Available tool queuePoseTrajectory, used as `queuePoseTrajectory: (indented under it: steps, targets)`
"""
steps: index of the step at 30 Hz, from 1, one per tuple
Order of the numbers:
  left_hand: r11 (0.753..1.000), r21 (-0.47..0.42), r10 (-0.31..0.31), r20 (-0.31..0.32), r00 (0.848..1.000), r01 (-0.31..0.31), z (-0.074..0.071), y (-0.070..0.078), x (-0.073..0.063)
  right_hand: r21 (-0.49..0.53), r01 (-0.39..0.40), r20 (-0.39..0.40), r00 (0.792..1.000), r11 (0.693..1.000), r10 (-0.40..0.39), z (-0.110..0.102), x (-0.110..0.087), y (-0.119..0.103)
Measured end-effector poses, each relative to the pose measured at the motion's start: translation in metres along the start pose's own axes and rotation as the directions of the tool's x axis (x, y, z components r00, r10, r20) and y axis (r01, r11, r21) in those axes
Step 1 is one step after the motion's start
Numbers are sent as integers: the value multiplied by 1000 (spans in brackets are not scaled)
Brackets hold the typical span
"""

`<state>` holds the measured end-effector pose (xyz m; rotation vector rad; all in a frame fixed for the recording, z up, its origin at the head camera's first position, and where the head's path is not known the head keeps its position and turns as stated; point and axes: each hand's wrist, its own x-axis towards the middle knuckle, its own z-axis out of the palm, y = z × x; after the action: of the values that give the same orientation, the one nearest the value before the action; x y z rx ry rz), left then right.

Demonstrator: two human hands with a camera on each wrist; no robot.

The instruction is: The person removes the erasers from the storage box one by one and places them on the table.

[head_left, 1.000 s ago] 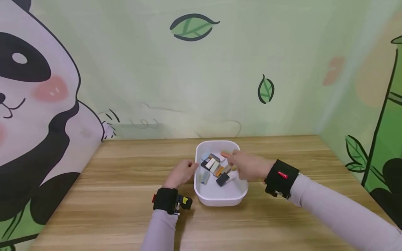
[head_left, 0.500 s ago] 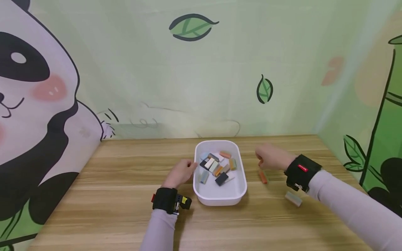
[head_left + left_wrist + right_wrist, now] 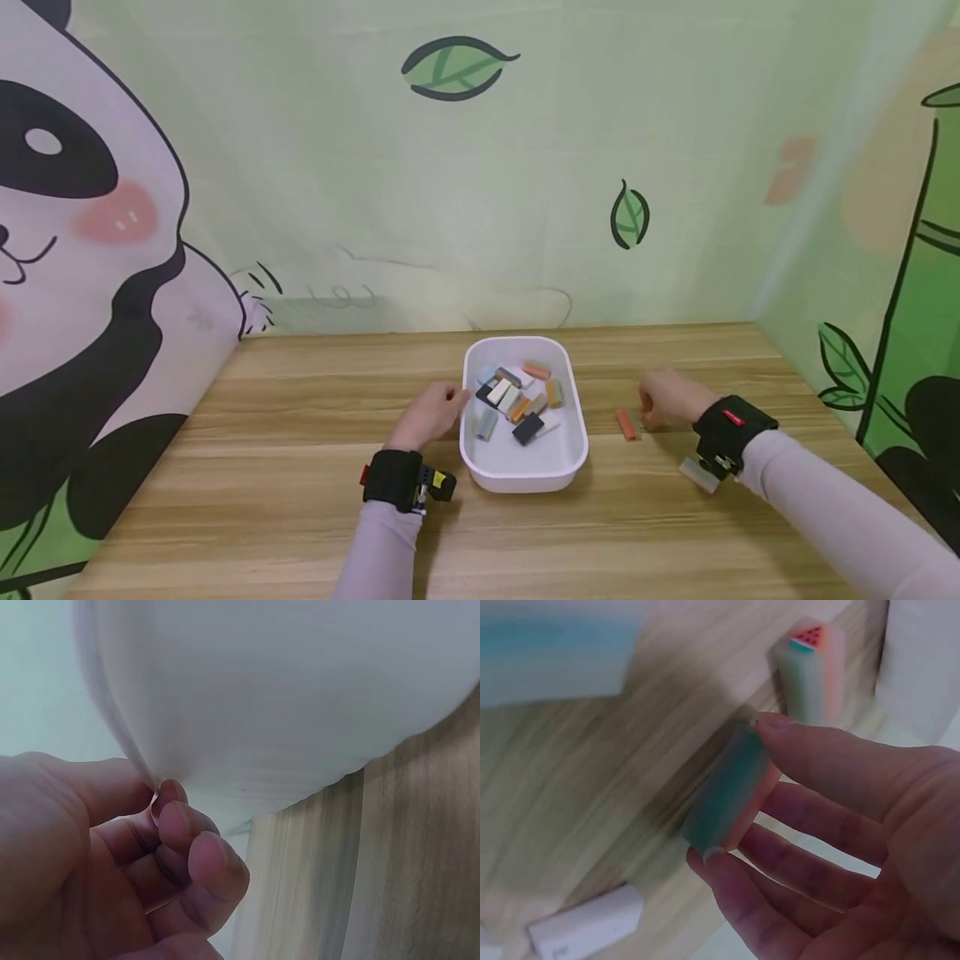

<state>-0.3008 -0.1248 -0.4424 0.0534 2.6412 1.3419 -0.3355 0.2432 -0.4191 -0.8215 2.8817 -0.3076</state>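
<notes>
So, both hands are busy. The right hand [image 3: 675, 398] has a small green-and-pink block [image 3: 731, 791] pinched between thumb and fingertip, the gap just as wide as the block is long, with the other fingers loosely bent behind it. It's over the right part of the table [image 3: 315, 533], and I can't tell if the block touches the wood. The left hand [image 3: 427, 414] pinches the left rim of a white box [image 3: 525, 482], thumb and index tip closed together on the edge, remaining fingers curled under just outside the wall.

Inside the box there's a loose heap of little blocks, mostly toward the far half: an orange-red one [image 3: 536, 370] at the far end, a yellowish one [image 3: 554, 393] by the right wall, a pale blue-grey one [image 3: 486, 425] near the left wall, and a black one [image 3: 528, 428] on the near side of the pile. Whites, an orange and a tan sit jumbled in the middle.

Between the box and the right hand lies an orange-and-green block [image 3: 626, 423] with a watermelon print on its end. A pale grey block [image 3: 697, 475] rests closer to the near edge, partly tucked behind the right wristband [image 3: 733, 427].

Table's wood-grained, and the backdrop [image 3: 300, 150] behind it is light green with leaf drawings, a big panda [image 3: 67, 275] on the left and bamboo [image 3: 926, 317] on the right.
</notes>
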Motion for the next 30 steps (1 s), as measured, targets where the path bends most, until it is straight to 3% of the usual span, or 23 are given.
queuePoseTrajectory:
  steps: [15, 23, 27, 30]
  targets:
    - [1000, -1, 5, -3, 1000, -5, -1, -2, 1, 15, -90, 66, 994, 996, 89, 5, 6, -4]
    - [1000, 9, -9, -2, 1000, 9, -3, 0, 1, 34, -53, 31, 998, 998, 52, 9, 3, 4]
    - [1000, 15, -4, -4, 1000, 4, -1, 0, 0, 20, 13, 16, 1000, 1000, -13, 14, -2, 8]
    - [1000, 18, -3, -3, 1000, 3, 0, 0, 0, 57, 46, 58, 997, 997, -49, 11, -6, 9]
